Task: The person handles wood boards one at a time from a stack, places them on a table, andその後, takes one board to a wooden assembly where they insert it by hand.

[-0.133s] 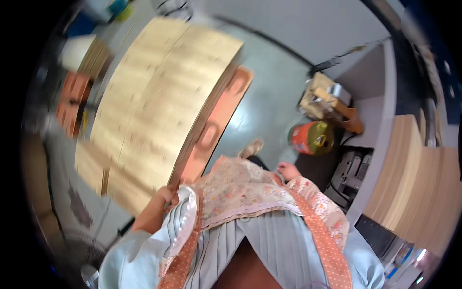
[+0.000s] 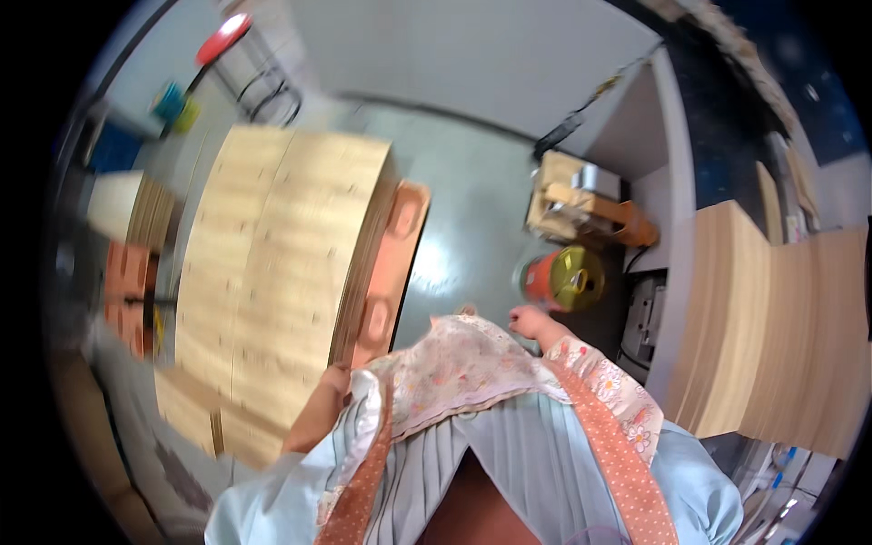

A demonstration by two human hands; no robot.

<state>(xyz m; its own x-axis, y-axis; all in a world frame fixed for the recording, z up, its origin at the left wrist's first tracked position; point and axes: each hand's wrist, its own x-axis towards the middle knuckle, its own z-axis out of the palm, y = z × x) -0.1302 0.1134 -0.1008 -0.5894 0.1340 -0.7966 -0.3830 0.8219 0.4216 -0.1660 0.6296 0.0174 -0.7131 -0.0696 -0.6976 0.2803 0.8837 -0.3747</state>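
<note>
A tall stack of pale wooden boards (image 2: pixel 272 272) lies on an orange pallet (image 2: pixel 400 245) to my left. My left hand (image 2: pixel 334 381) rests against the near corner of the stack, its fingers mostly hidden by the boards and my apron. My right hand (image 2: pixel 530 320) hangs free in front of my body with loosely curled fingers and nothing in it, just below a round orange and yellow container (image 2: pixel 563 277). My floral apron (image 2: pixel 472 372) covers the lower middle of the view.
Another stack of pale boards (image 2: pixel 772 336) stands at the right beside a grey machine (image 2: pixel 645 318). A small wooden cart with an orange cylinder (image 2: pixel 581 200) stands on the grey-green floor (image 2: pixel 463 209). Orange crates (image 2: pixel 127 291) and a metal stool (image 2: pixel 263 82) lie at the left and far left.
The view has shifted a little. My right hand has lifted slightly away from my apron toward the round container; my left hand stays at the stack's corner.
</note>
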